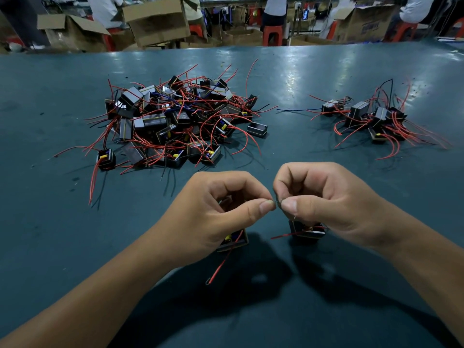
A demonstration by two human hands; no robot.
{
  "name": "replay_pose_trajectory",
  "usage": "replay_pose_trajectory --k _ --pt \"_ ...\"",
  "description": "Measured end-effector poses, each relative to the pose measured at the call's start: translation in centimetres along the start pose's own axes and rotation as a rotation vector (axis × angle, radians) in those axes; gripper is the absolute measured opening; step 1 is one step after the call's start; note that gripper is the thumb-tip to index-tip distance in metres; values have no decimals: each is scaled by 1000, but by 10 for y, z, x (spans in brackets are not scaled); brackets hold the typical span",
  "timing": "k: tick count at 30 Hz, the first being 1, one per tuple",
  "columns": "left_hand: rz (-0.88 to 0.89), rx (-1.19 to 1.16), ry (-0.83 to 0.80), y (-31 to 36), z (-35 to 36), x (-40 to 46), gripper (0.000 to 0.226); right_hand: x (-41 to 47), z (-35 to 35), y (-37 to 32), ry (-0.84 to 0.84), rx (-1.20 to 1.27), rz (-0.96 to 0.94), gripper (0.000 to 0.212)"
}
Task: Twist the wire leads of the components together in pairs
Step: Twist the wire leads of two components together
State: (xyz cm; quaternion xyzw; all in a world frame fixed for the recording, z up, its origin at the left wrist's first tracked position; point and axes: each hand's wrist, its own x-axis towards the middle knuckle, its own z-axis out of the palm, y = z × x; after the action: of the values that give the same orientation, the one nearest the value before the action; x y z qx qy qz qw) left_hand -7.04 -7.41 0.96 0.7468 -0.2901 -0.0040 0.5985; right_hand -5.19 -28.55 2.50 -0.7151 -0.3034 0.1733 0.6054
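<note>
Pinching thin bare wire leads (278, 202) at frame centre: left hand (216, 212) and right hand (324, 197), thumb against forefinger, tips nearly touching. Two components beneath, one (234, 243) under the left palm trailing a red wire (222, 266), one (307, 231) under the right. Upper left, one big heap (175, 121) of red-wired components, too tangled to count. Upper right, one smaller cluster (371, 119), roughly five. All on one dark teal table (75, 234). Cardboard boxes (155, 18) along the top edge.

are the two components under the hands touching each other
Apart. The head view shows bare table between the component under the left hand and the component under the right hand.
</note>
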Motion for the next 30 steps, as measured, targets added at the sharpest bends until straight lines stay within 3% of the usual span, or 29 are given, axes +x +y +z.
replay_pose_trajectory --k 7,12,30 --pt "29 97 15 0 0 1 10 0 0 -1 39 -79 -20 16" --pt "136 369 52 0 0 3 11 -1 -1 1 80 -287 -54 8" --pt "175 433 5 -5 -2 5 4 2 2 2 26 -266 28 11"
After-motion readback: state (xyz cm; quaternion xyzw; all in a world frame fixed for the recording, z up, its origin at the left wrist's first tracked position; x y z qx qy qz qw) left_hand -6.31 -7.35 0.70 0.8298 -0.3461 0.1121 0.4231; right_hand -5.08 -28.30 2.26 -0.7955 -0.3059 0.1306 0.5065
